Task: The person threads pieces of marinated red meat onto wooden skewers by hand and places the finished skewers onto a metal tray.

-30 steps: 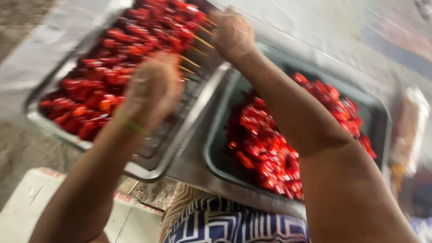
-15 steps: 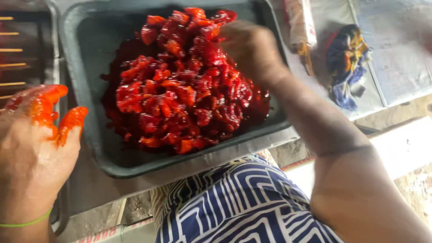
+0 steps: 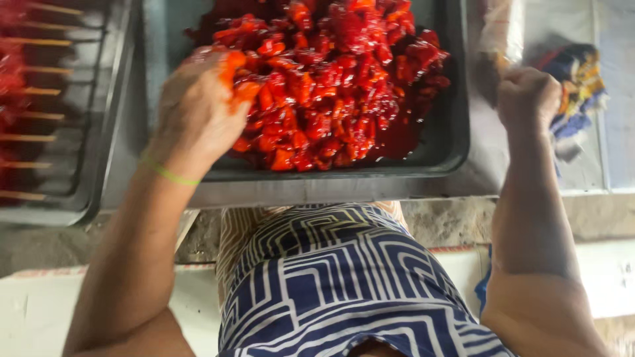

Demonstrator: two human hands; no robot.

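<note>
A dark metal tray (image 3: 463, 132) fills the middle of the view, its long side running left to right along the counter edge. A heap of red marinated meat pieces (image 3: 331, 79) covers most of its floor, with a bare strip along the near wall. To the left, a second tray (image 3: 99, 178) holds wooden skewers (image 3: 40, 92) lying side by side, sticks pointing right. A blue and yellow cloth (image 3: 575, 86) lies right of the main tray. The left hand (image 3: 198, 112) rests in the meat at the heap's left edge, sauce-stained fingers curled into the pieces. The right hand (image 3: 529, 99) hovers outside the tray's right rim, closed in a fist; what it holds cannot be told.
</note>
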